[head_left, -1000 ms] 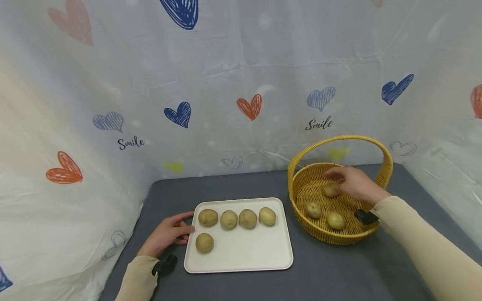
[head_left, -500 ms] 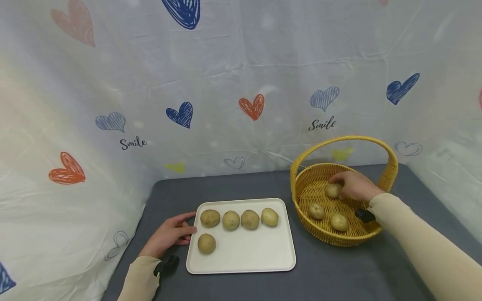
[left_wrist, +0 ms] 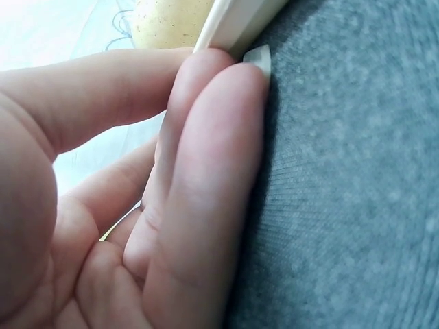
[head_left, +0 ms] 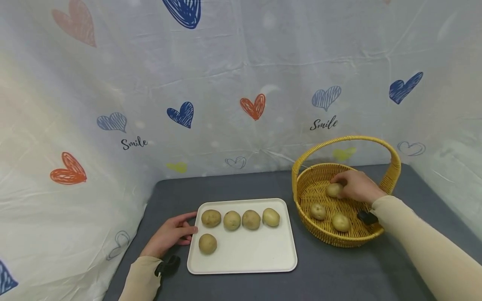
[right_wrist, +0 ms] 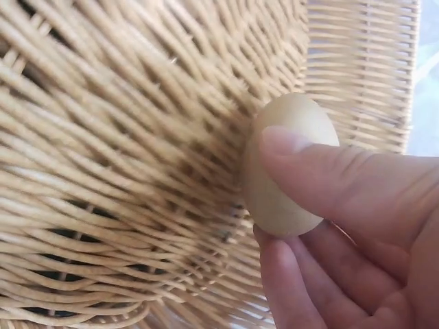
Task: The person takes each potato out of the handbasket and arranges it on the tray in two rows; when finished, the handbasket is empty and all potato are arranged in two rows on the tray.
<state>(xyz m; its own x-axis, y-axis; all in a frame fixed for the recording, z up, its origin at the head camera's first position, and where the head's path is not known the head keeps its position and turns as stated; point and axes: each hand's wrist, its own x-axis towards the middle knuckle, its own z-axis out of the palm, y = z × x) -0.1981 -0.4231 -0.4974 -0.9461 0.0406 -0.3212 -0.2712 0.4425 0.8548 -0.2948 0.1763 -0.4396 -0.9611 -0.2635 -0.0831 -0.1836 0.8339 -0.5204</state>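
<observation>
My right hand (head_left: 358,185) reaches into the yellow wicker basket (head_left: 326,237) and grips a potato (head_left: 333,190). In the right wrist view the thumb lies across that potato (right_wrist: 291,199), with fingers on its lower side. Two more potatoes, one at the left (head_left: 318,211) and one in front (head_left: 341,222), lie on the basket's bottom. My left hand (head_left: 168,235) holds the left edge of a white rectangular tray (head_left: 252,255). Up close, the left wrist view has fingertips (left_wrist: 223,103) against the tray's rim (left_wrist: 236,27). Several potatoes sit on the tray, most in a back row.
A tall arched handle (head_left: 348,138) spans the basket. Dark grey cloth (head_left: 260,288) covers the table. White curtains (head_left: 211,75) printed with hearts hang behind and at both sides.
My right hand has lowered slightly and closed its fingers round the rear potato in the basket. The left hand keeps its place at the tray, and the whole view has shifted a little.
</observation>
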